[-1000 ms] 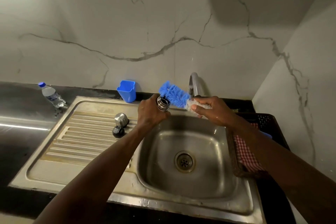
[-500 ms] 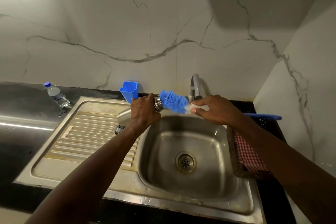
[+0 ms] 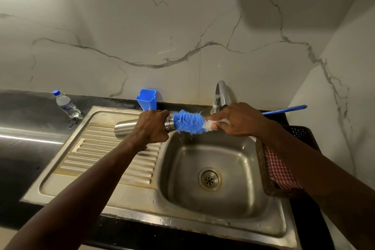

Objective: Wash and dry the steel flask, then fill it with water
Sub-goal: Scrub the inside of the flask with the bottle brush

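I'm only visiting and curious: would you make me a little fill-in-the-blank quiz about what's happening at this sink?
The brush at the mouth of the steel flask has ____ bristles. The left hand grips the flask; the right hand holds the ____. The cloth in the basket beside the sink is checked red and ____.
Missing words: blue; brush; white.

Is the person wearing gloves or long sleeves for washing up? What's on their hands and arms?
No gloves. The left hand and the right hand are bare, with no rings that I can see. The left forearm and the right forearm are bare too, all the way to the picture's edge: no sleeves, watch or bracelet show.
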{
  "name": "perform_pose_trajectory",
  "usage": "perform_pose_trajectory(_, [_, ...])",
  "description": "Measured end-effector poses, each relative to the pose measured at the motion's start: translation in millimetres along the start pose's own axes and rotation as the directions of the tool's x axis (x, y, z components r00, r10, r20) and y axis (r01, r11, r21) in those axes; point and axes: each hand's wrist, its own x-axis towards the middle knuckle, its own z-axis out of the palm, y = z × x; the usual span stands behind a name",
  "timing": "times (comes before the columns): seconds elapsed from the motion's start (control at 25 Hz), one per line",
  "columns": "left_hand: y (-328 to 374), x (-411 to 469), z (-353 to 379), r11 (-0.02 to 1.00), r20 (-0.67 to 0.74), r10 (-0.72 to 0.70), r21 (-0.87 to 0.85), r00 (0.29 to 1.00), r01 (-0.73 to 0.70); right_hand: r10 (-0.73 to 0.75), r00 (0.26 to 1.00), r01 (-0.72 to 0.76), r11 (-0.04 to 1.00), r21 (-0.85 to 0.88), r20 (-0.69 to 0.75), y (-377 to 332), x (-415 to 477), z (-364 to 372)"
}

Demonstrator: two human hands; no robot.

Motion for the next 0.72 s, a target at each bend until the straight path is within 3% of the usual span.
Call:
perform_pose_trajectory(0.16, [1,-3,0,1.000,-0.008,-0.021,-0.023,1.000,0.021,-0.013,0.997,0.009,0.998,0.060,0.071,4,6,3])
perform_pose_trajectory(0.24, [-2,-5,2,0.999,0.008,0.022,-0.030,1.000,-0.021,-0.003,0.995,-0.002,0.999,0.050,0.096,6,8,3])
perform_pose_trajectory(0.32, [-5,-7,3,0.996,0.010,0.078,-0.037,0.997,-0.078,-0.022,0.984,-0.005,0.989,0.149,0.179,7,9,7])
perform_pose_trajectory(0.48, [-7,-7,4,0.984,-0.048,0.178,0.009,0.983,-0.178,-0.074,0.974,-0.047,0.860,0.509,0.216,9,12,22])
perform_pose_trajectory(0.72, [-7,-17,1,0.982,-0.142,0.141,-0.108,0.980,-0.157,0.104,0.984,-0.176,0.648,0.741,0.143,17,8,29])
